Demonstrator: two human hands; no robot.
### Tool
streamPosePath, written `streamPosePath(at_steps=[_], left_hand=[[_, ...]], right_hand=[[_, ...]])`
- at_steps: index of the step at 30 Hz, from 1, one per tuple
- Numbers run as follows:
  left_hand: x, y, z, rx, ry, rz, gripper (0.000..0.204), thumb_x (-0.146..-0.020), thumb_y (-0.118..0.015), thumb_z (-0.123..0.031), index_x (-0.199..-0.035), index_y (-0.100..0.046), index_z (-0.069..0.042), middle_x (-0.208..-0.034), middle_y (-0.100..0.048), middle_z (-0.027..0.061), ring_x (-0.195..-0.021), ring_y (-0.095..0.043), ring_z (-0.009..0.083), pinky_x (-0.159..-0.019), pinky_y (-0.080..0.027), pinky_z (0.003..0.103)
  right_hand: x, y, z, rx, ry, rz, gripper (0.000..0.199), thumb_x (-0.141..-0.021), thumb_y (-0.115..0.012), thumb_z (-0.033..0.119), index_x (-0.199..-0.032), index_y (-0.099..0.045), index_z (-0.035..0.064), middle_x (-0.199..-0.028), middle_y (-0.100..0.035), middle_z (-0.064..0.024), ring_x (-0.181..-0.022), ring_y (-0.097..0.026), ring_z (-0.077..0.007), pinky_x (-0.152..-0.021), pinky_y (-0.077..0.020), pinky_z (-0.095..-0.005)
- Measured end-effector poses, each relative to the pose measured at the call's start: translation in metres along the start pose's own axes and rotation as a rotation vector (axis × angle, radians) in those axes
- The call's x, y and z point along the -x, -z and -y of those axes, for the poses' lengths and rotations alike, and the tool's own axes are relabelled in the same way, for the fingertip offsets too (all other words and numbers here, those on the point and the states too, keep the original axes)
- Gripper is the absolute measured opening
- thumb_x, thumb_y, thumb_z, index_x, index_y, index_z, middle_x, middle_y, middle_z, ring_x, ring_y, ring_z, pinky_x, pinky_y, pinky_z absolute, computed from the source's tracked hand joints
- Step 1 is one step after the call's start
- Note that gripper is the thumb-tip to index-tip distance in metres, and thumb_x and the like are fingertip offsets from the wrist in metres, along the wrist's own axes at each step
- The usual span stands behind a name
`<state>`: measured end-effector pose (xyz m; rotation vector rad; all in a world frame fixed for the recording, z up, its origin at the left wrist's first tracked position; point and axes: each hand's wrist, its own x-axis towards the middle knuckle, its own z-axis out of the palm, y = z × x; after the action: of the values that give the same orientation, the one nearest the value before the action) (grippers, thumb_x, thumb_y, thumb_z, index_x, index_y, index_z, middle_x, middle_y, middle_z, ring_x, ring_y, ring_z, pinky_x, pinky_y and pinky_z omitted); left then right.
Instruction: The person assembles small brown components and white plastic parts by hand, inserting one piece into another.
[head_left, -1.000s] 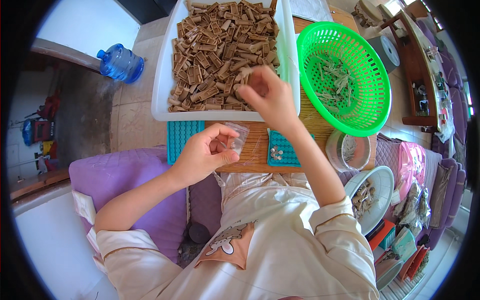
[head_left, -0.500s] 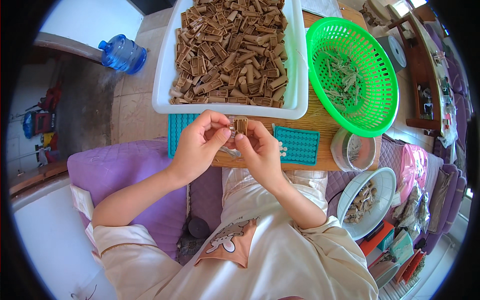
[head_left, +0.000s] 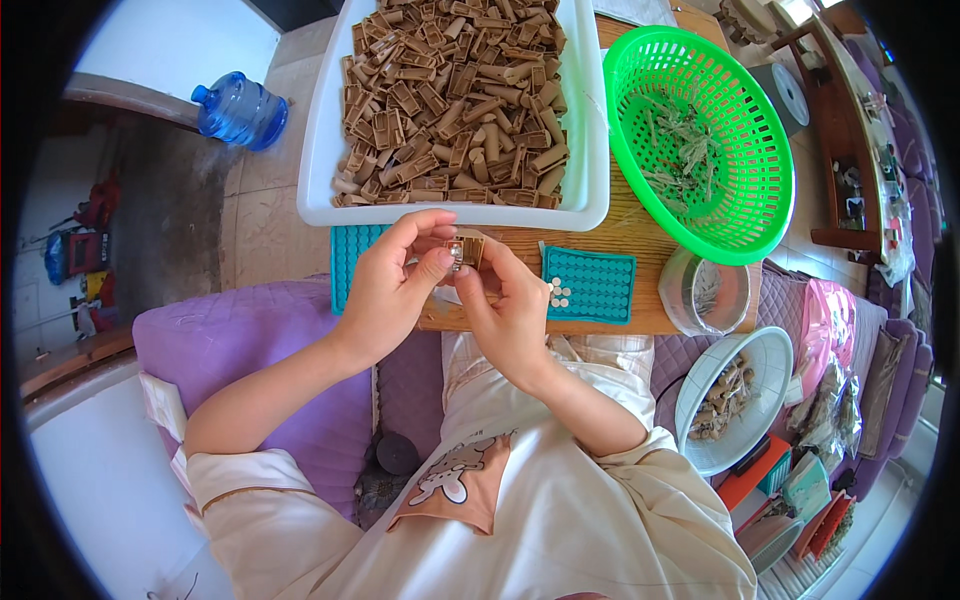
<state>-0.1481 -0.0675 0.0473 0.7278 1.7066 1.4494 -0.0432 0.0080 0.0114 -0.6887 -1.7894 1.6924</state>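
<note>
My left hand pinches a small clear, shiny piece between thumb and fingers. In my right hand is a brown plastic piece, hollow and boxy on the side that shows. The two pieces meet or overlap between my fingertips, just above the table's near part; whether they are joined I cannot tell. Straight beyond my hands stands a white tub heaped with brown plastic pieces that look the same. Close to my right hand, small whitish discs lie on a teal moulded mat.
Another teal mat lies partly behind my left hand. Right of the tub, a green basket holds clear scraps. Nearer are a clear round container and a pale basket with brownish bits. Under everything is the wooden table.
The clear piece has come in front of the brown piece's edge, and my fingers have closed in around both. My view has shifted slightly, so the tub and baskets sit a little higher and further left.
</note>
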Motion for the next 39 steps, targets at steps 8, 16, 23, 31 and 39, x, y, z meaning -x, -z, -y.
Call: streamPosePath(at_steps=[8, 16, 23, 31, 39], left_hand=[[0.001, 0.003, -0.008, -0.28, -0.107, 0.121, 0.029, -0.085, -0.05, -0.008, -0.113, -0.051, -0.002, -0.109, -0.052, 0.0092, -0.097, -0.052, 0.0159, -0.081, -0.042, 0.026], [-0.007, 0.01, -0.006, -0.449, -0.205, 0.181, 0.026, -0.085, -0.049, -0.016, -0.108, -0.054, -0.003, -0.112, -0.052, 0.01, -0.103, -0.048, 0.0218, -0.089, -0.037, 0.032], [-0.01, 0.008, -0.017, -0.361, -0.165, 0.278, 0.027, -0.086, -0.05, -0.02, -0.107, -0.053, -0.003, -0.106, -0.056, 0.0077, -0.098, -0.051, 0.019, -0.086, -0.04, 0.03], [-0.002, 0.008, -0.014, -0.066, -0.129, 0.118, 0.027, -0.091, -0.042, -0.023, -0.108, -0.046, -0.003, -0.098, -0.056, 0.0043, -0.085, -0.053, 0.0099, -0.069, -0.045, 0.022], [0.001, 0.0, -0.021, 0.356, 0.088, 0.001, 0.027, -0.092, -0.041, -0.025, -0.109, -0.044, -0.004, -0.101, -0.054, 0.0074, -0.093, -0.055, 0.0134, -0.069, -0.051, 0.024]], right_hand=[[0.003, -0.001, 0.002, 0.15, 0.173, -0.076, 0.029, -0.074, -0.058, -0.001, -0.103, -0.054, -0.0015, -0.077, -0.058, -0.0134, -0.063, -0.06, -0.0206, -0.057, -0.0479, -0.0286], [0.008, 0.003, -0.002, -0.102, -0.062, 0.075, 0.021, -0.08, -0.055, 0.004, -0.1, -0.054, -0.0007, -0.075, -0.058, -0.0102, -0.064, -0.059, -0.0172, -0.057, -0.0449, -0.0265], [0.001, 0.0, 0.017, -1.156, -0.665, 0.187, 0.03, -0.088, -0.047, 0.012, -0.117, -0.04, 0.0059, -0.092, -0.051, -0.0045, -0.068, -0.048, -0.0063, -0.06, -0.0387, -0.0206], [-0.002, 0.008, 0.011, -0.611, -0.376, 0.183, 0.024, -0.086, -0.049, 0.006, -0.109, -0.041, 0.0055, -0.075, -0.051, 0.0006, -0.064, -0.045, -0.0024, -0.055, -0.0355, -0.0167], [-0.004, 0.002, 0.008, -0.661, -0.438, 0.215, 0.022, -0.087, -0.047, 0.005, -0.108, -0.043, 0.0031, -0.081, -0.054, -0.0006, -0.07, -0.046, -0.0025, -0.06, -0.0373, -0.0169]])
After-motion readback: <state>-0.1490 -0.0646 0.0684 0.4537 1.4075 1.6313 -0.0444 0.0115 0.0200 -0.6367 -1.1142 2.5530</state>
